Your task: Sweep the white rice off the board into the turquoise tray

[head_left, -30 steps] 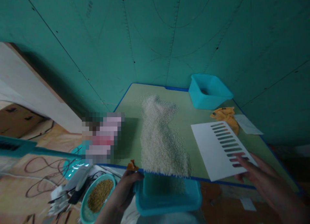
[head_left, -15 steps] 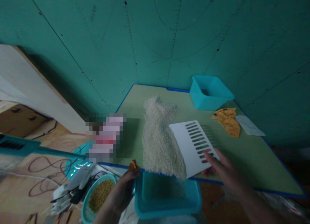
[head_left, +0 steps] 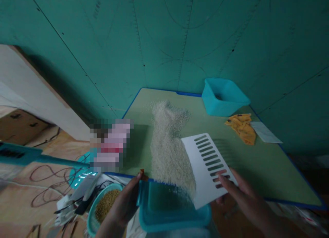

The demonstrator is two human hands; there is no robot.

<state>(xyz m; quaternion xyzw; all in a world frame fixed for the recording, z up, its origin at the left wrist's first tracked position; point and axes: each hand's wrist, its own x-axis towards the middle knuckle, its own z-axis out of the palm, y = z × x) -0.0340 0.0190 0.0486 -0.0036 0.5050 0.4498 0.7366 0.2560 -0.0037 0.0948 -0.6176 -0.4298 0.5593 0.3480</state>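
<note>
A long heap of white rice (head_left: pixel 168 145) lies on the pale green tabletop (head_left: pixel 246 176), and some grains fall over its front edge. My right hand (head_left: pixel 243 191) grips a white slotted plastic plate (head_left: pixel 203 173), thumb over the slots. The plate's left edge is against the rice, its lower corner jutting past the table edge. Below, a turquoise tub (head_left: pixel 174 224) catches the grains. My left hand (head_left: pixel 127 200) is closed at the tub's left side, thumb up beside a small orange piece (head_left: pixel 144 177) on the table edge; its other fingers are mostly hidden.
Another turquoise tub (head_left: pixel 223 97) stands at the back right, near an orange cloth (head_left: pixel 243 128) and a white paper (head_left: pixel 266 132). A blurred-out pink item (head_left: pixel 113 145) is at the left edge. On the floor are a bowl of brownish grain (head_left: pixel 106 205) and cables.
My right hand has drawn the plate toward me, past the table edge, pushing rice down into the tub. The left hand and tub have shifted slightly left.
</note>
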